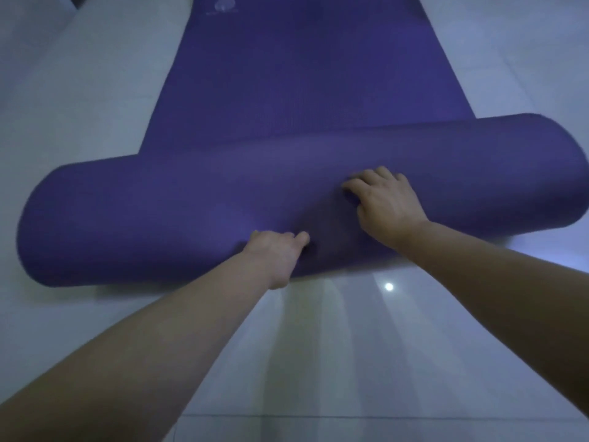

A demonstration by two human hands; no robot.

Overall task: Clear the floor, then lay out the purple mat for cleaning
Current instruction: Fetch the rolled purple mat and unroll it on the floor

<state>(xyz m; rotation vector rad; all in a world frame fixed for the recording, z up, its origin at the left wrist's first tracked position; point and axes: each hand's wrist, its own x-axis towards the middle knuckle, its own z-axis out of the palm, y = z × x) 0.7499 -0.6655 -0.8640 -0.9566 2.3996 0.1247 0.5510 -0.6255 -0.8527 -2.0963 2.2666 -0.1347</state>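
Note:
The purple mat [287,90] lies partly unrolled on the pale tiled floor, its flat part running away from me toward the top of the view. The rolled part of the mat [159,212] lies across the middle, its right end a little farther from me. My left hand [277,253] presses on the near side of the roll, fingers curled against it. My right hand [382,202] rests on top of the roll, fingers bent and pressing into the mat.
Glossy white floor tiles [318,362] spread on all sides, with a bright light reflection [389,286] just in front of the roll. A faint round logo [224,4] marks the mat's far end. A dark object [75,0] shows at the top left corner.

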